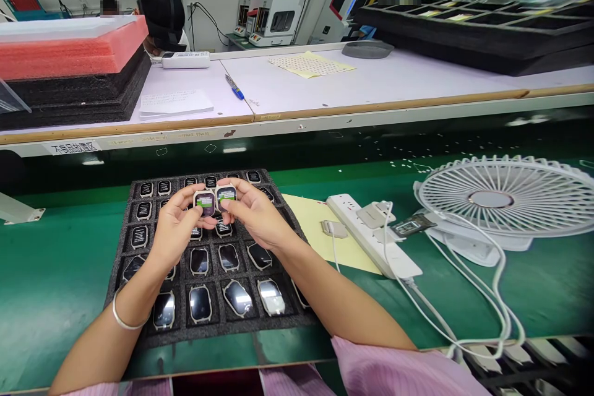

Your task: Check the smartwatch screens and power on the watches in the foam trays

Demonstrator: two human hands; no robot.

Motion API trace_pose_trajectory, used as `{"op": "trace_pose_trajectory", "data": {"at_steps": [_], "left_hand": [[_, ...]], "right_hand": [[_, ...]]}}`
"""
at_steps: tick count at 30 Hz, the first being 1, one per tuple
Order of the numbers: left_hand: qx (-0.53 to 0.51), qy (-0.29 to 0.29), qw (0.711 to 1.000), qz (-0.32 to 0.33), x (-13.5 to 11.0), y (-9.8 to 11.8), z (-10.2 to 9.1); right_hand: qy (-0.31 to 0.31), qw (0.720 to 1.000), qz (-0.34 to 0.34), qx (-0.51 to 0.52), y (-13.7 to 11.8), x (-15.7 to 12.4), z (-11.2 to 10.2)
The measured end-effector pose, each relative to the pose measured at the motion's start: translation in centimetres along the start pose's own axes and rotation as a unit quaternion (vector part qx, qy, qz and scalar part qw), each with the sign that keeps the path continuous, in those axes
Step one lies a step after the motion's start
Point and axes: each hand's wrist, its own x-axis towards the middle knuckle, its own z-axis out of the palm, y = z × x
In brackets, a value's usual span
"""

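My left hand (179,223) grips a smartwatch body (205,203) by its edges, the thumb on its lit screen. Right beside it, my right hand (253,213) pinches a second smartwatch body (226,196), also lit, with the thumb at its lower left. Green patches show on both screens; the text is too small to read. Both watches are strapless and held side by side above a dark foam tray (180,334). Rows of similar watches sit in the tray's compartments, the far ones with lit text and the near ones with dark screens. My hands and forearms hide part of the tray.
On the green bench to the right lie a white power strip (350,213), a charger puck (334,229) on yellow paper, and a white fan (492,198) with loose cables. A raised shelf behind carries foam stacks (69,55), a pen (234,86) and papers. Another person sits beyond.
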Motion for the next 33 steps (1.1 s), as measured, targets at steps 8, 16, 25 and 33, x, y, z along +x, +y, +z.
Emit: {"op": "trace_pose_trajectory", "data": {"at_steps": [8, 16, 25, 33], "left_hand": [[-0.009, -0.002, 1.000, 0.002, 0.12, -0.18, -0.06], [-0.007, -0.005, 1.000, 0.003, 0.08, -0.14, -0.08], [-0.015, 0.001, 1.000, 0.001, 0.15, -0.11, -0.03], [-0.021, 0.004, 1.000, -0.001, 0.16, -0.10, -0.03]], "right_hand": [[-0.005, 1.000, -0.004, -0.004, 0.14, 0.03, -0.10], [-0.008, 1.000, -0.002, -0.003, 0.30, 0.08, -0.13], [-0.007, 1.000, 0.005, 0.000, 0.22, 0.02, -0.23], [-0.017, 1.000, 0.001, -0.006, 0.15, 0.01, -0.27]]}}
